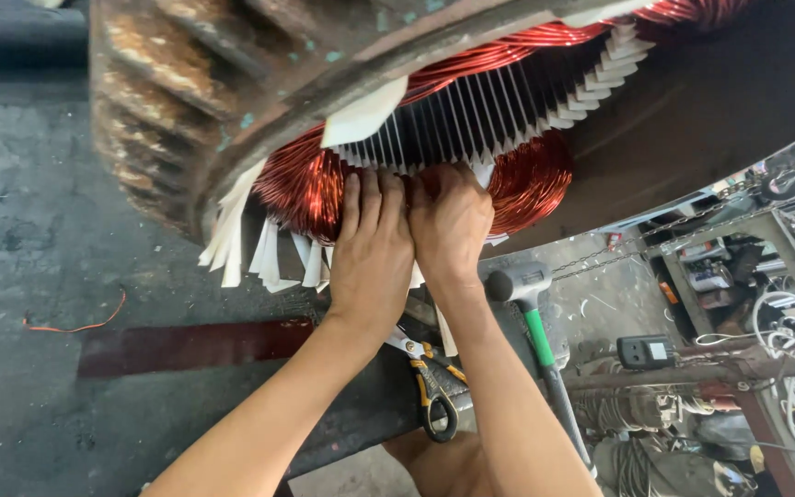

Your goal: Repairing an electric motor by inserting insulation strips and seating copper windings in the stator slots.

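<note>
Hands press side by side against the copper winding of a large motor stator tipped on its side: the left hand lies flat, fingers together, the right hand curls, grip clamped on coil wire beside white insulation paper strips. Scissors and a green-handled mallet lie within reach below.
</note>
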